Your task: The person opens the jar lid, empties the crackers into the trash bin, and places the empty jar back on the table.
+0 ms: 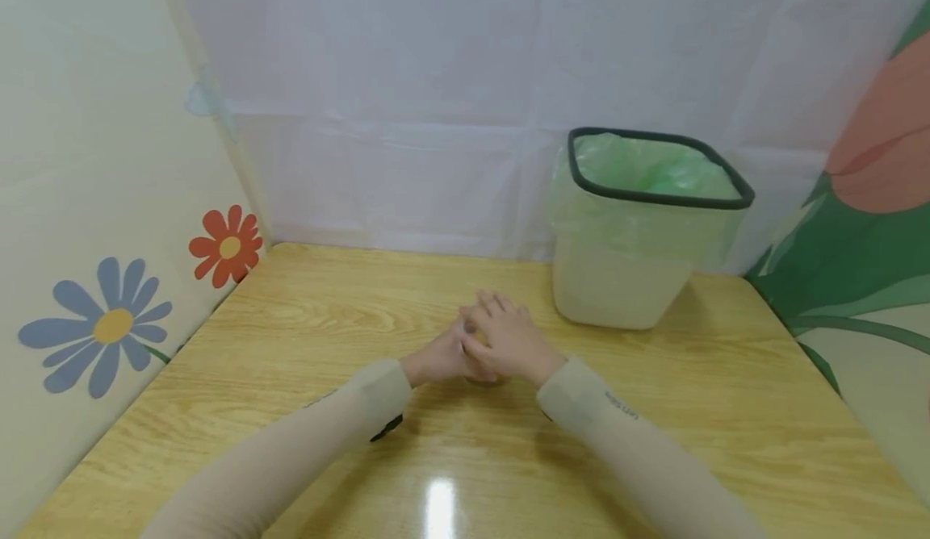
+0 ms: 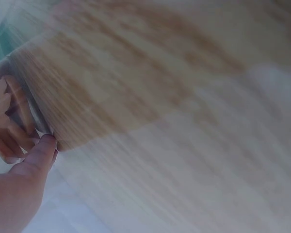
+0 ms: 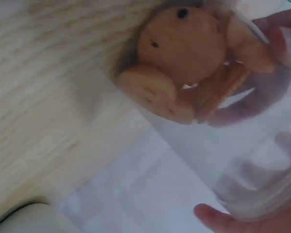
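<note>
Both hands meet around a small clear jar near the middle of the table. My left hand (image 1: pixel 438 357) grips the jar's side; in the left wrist view its thumb presses at the edge. My right hand (image 1: pixel 512 339) lies over the top, its fingers bent across it and hiding most of the jar in the head view. The right wrist view shows the jar (image 3: pixel 199 145) close up, with round orange-brown biscuits (image 3: pixel 182 46) at one end. At the other end, ridged, is the right hand's thumb. Left fingers show through the clear wall.
A pale waste bin (image 1: pixel 617 277) with a dark rim and a green liner stands behind and right of the hands. The wood-grain table (image 1: pixel 349 297) meets a white sheet (image 1: pixel 407 168) at the back. Flower-patterned panels flank both sides.
</note>
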A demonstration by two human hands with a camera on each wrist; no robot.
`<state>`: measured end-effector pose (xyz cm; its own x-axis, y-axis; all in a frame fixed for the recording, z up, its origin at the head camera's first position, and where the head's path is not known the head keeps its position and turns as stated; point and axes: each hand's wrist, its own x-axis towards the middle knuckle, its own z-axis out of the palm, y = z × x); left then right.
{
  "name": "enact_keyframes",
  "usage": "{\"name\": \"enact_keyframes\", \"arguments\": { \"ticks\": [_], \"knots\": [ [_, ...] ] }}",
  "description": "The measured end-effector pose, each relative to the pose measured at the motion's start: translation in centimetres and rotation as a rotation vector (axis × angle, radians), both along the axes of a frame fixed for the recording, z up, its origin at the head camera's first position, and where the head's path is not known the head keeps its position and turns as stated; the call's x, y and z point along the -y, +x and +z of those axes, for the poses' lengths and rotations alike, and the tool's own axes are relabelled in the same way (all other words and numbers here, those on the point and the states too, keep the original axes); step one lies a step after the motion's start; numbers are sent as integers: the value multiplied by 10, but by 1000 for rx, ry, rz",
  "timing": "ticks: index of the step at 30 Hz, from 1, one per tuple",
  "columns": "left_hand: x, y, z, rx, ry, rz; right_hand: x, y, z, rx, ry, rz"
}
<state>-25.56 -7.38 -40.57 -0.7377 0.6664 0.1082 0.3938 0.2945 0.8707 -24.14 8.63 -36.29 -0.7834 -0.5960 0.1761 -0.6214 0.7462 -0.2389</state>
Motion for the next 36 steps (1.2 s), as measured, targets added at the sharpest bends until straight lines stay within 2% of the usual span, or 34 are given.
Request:
{"name": "enact_keyframes", "arguments": {
  "ticks": [8,13,17,22,25,30,33,36],
  "knots": [
    [3,0,-4,33,33,12,-2,-8,-10,-82,-73,69],
    [4,3,-4,75,19,51,-7,-16,-13,-77,-74,146],
    [3,6,-2,111,3,70,-12,-22,-11,-78,-91,241],
    [2,4,-2,96,6,67,-16,-28,-11,-82,-95,315],
    [1,2,-3,90,26,66,-15,-27,-9,-55,-69,279],
    [-1,1,-2,73,60,11,-8,-13,1,22,17,141],
    [-1,1,-1,14,19,0,-2,-4,4,58,27,49],
    [0,0,0,-42,-33,23,3,1,4,66,-3,-31]
  ]
}}
